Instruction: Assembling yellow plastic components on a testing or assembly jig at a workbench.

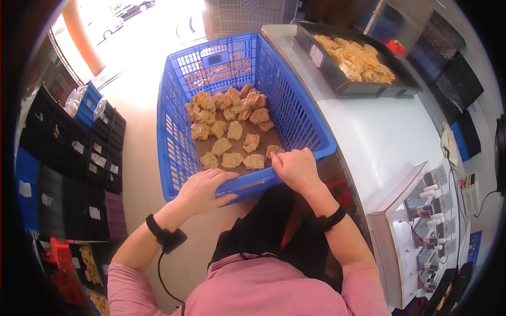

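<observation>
A blue slatted plastic crate (303, 108) stands in front of me, tilted in the view. Several lumpy tan pieces (221, 146) lie on its brown bottom, heaped at the far end and scattered nearer me; their kind is unclear. My left hand (205, 189) is closed over the near rim, thumb on the outside. Toward the near right corner, my right hand (296, 167) is closed in a fist on the same rim. A browner piece (273, 151) sits right by its thumb; whether they touch I cannot tell.
On the white worktop (369, 126) to the right rests a dark tray (337, 79) heaped with yellowish pieces. Nearer stands a panel (400, 231) with small fittings and wires. Stacked dark bins (68, 142) line the left side. An orange pillar (81, 37) rises by the bright opening.
</observation>
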Demonstrator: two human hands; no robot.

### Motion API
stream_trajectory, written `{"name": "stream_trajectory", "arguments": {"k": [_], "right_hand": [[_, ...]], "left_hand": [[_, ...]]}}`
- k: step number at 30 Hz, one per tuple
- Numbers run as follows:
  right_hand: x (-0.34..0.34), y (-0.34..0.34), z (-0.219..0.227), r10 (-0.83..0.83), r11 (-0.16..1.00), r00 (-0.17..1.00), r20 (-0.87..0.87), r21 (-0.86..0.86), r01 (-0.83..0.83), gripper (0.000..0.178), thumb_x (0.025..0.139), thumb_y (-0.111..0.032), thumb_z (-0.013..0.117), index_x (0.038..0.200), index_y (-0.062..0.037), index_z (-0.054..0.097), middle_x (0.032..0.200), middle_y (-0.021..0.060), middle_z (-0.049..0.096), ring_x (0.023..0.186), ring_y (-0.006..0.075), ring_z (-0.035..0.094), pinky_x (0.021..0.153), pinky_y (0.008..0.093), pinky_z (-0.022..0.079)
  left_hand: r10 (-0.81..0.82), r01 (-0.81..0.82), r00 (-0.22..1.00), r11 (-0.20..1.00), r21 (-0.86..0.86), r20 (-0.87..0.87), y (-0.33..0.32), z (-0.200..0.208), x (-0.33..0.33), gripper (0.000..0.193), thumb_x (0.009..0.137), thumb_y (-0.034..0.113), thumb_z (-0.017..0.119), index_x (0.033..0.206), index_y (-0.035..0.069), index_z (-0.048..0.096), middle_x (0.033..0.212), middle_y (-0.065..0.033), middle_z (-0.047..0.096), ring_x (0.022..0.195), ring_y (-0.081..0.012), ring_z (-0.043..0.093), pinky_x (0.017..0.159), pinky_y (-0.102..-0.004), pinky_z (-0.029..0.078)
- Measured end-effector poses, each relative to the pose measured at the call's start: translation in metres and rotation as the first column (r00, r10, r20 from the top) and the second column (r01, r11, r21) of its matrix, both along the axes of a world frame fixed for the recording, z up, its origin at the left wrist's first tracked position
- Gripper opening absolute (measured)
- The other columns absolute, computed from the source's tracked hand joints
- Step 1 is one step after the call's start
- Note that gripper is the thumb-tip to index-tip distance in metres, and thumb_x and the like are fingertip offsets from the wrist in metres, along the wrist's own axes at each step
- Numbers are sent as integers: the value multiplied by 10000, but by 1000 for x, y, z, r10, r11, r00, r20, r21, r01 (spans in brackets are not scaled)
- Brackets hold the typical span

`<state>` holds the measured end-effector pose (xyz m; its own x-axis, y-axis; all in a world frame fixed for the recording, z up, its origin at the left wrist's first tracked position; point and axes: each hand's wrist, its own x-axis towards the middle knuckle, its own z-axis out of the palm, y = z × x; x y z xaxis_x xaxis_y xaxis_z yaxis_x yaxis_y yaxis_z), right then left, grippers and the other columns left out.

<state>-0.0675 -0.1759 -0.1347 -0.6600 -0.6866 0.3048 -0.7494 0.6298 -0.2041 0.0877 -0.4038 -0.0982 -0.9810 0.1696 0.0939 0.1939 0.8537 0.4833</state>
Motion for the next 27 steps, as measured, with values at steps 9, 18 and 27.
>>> {"name": "stream_trajectory", "arguments": {"k": [9, 18, 27], "right_hand": [[-22, 43, 27, -91, 975, 996, -16, -203, 86, 241, 857, -286, 722, 1037, -132, 677, 1061, 33, 670, 1072, 241, 590, 949, 419, 390], [-30, 48, 24, 201, 974, 979, 29, 103, -203, 277, 775, -202, 778, 1028, -140, 682, 957, 46, 695, 961, 239, 649, 897, 386, 438], [-30, 22, 46, 226, 918, 881, 416, 212, -336, 322, 771, -287, 810, 1017, -119, 689, 967, 70, 702, 973, 270, 661, 869, 372, 487]], "left_hand": [[615, -618, 700, 777, 124, -363, -145, -38, 30, 638, 839, 141, 749, 1376, -39, 455, 1263, -199, 573, 1284, -290, 476, 1004, -416, 460], [471, -569, 801, 408, 714, 370, -123, -31, 22, 558, 829, 26, 572, 1369, -50, 453, 1058, -107, 645, 899, -175, 637, 819, -303, 533], [490, -549, 809, 429, 717, 326, -148, -38, 30, 676, 815, 28, 580, 1454, -50, 376, 1211, -167, 577, 1034, -212, 615, 912, -305, 505]]}}
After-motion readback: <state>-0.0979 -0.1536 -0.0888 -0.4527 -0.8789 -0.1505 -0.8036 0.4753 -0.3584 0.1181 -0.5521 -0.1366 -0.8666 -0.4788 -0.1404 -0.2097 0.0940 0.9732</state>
